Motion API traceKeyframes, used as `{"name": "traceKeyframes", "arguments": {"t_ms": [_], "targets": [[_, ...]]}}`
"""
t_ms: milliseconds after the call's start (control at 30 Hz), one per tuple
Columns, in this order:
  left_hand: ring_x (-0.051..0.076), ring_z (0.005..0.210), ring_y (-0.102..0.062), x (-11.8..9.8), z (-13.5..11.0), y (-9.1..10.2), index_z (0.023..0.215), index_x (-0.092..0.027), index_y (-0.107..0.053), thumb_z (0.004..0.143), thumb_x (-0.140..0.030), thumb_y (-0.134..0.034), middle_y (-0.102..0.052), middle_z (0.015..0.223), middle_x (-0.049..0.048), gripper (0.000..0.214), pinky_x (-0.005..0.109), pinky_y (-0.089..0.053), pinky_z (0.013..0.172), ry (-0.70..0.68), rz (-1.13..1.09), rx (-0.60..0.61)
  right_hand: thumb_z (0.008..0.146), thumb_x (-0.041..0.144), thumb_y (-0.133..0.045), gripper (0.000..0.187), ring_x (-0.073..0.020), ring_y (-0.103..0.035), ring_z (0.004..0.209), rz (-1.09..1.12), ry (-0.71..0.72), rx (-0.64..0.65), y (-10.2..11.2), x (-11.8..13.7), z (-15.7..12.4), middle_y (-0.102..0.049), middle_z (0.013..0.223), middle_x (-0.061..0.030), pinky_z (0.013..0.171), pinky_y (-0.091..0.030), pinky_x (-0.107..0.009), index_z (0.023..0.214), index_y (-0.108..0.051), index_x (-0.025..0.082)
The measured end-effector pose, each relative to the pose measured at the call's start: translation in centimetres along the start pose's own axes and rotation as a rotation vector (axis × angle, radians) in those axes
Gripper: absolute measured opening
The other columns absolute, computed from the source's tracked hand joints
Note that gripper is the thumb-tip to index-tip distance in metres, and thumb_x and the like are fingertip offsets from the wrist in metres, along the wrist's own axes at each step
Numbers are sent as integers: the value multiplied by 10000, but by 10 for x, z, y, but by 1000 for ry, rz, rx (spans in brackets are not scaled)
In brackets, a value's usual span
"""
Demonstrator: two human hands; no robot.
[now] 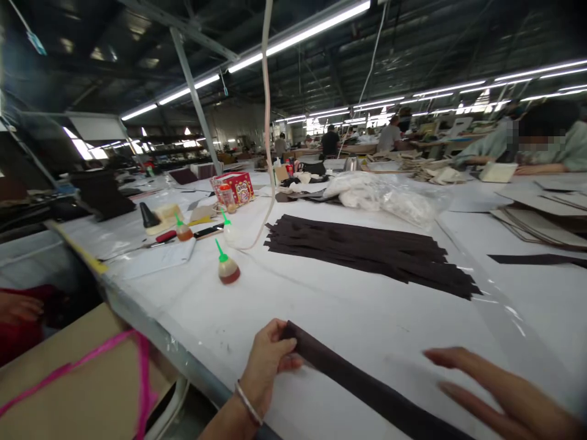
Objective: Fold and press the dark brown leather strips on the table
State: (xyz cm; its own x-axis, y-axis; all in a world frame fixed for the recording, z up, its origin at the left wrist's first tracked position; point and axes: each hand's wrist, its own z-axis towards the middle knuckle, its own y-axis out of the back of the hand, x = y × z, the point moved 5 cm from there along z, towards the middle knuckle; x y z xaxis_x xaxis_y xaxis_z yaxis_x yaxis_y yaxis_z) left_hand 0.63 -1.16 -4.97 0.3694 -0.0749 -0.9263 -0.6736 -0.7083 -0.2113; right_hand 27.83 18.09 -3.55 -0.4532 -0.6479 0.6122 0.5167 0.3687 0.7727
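Note:
My left hand (270, 357), with a bangle on its wrist, pinches one end of a long dark brown strip (358, 385). From there the strip slants down to the right and leaves the bottom of the view. Over the table to the right, my right hand (495, 391) hovers with its fingers apart and nothing between them, a little away from the strip. Beyond both hands lies a loose pile of similar dark strips (358, 247) on the white tabletop (321, 299). What the strips are made of I cannot tell for sure.
Green-tipped squeeze bottles (228, 269) stand left, near a phone (208, 231) and a red box (236, 188). Clear plastic bags (380, 192) lie behind the pile. Flat sheets (541, 223) are stacked right. A co-worker (550, 140) sits across; another person's hand (21, 307) shows far left.

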Motion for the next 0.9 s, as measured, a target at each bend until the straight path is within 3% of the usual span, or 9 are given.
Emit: {"name": "traceKeyframes", "arguments": {"t_ms": [133,200,267,367,433,500,600,667,900], "targets": [[156,749,-603,-2,-5,3,855,-165,-573,633,-234,-674,-633,846,33,254,231,-516,559,-55,30,-6,891,402,-495,443,-271,-505,1177,34,131,283,-88,97,42,-544,1300,-96,1006,-390,-435,1292,-540,220],[165,735,-612,-2,-4,8,882,-168,-562,642,-248,-658,-636,853,39,270,258,-528,567,-81,61,-16,876,251,-503,383,-265,-528,1123,-13,141,339,-117,135,59,-587,1229,-104,948,-388,-438,1251,-557,192],[185,710,-618,-1,-2,17,906,-170,-553,634,-255,-653,-632,832,47,303,285,-532,541,-109,109,-51,845,150,-509,297,-258,-548,1050,-60,130,336,-135,156,69,-634,1113,-74,882,-376,-423,1119,-612,204],[211,787,-608,-5,-3,36,964,-183,-571,635,-228,-672,-620,912,68,348,284,-528,539,-183,203,-161,813,92,-528,226,-237,-547,975,-87,113,290,-146,159,76,-646,1000,-32,815,-338,-378,971,-627,220],[215,899,-587,-14,-8,44,996,-204,-605,714,-198,-640,-609,1018,78,284,307,-543,657,-356,380,-203,805,86,-544,217,-225,-539,955,-79,121,267,-150,154,77,-640,980,-24,790,-316,-354,954,-621,223],[216,989,-566,-24,-16,38,1021,-223,-630,834,-157,-529,-614,1068,75,223,357,-523,821,-639,680,-97,805,88,-555,213,-219,-530,947,-61,133,249,-153,150,77,-634,976,-20,778,-301,-342,953,-618,228],[224,1014,-563,-18,-27,22,1102,-210,-616,909,-93,-397,-639,1081,79,314,410,-501,894,-965,1126,204,811,86,-549,203,-213,-520,934,-41,146,234,-155,147,77,-626,965,-12,779,-293,-341,942,-615,228],[229,1011,-571,-11,-27,20,1161,-175,-586,907,-71,-397,-641,1116,94,333,408,-518,880,-1041,1301,292,814,75,-537,205,-209,-515,924,-32,152,240,-156,148,77,-622,950,-8,782,-294,-342,932,-615,224],[225,1049,-608,-13,-24,28,1165,-146,-591,907,-89,-428,-653,1159,104,312,389,-542,907,-1166,1449,250,813,40,-499,261,-215,-497,947,-39,195,254,-154,152,78,-613,973,-27,807,-320,-344,955,-629,215]]}}
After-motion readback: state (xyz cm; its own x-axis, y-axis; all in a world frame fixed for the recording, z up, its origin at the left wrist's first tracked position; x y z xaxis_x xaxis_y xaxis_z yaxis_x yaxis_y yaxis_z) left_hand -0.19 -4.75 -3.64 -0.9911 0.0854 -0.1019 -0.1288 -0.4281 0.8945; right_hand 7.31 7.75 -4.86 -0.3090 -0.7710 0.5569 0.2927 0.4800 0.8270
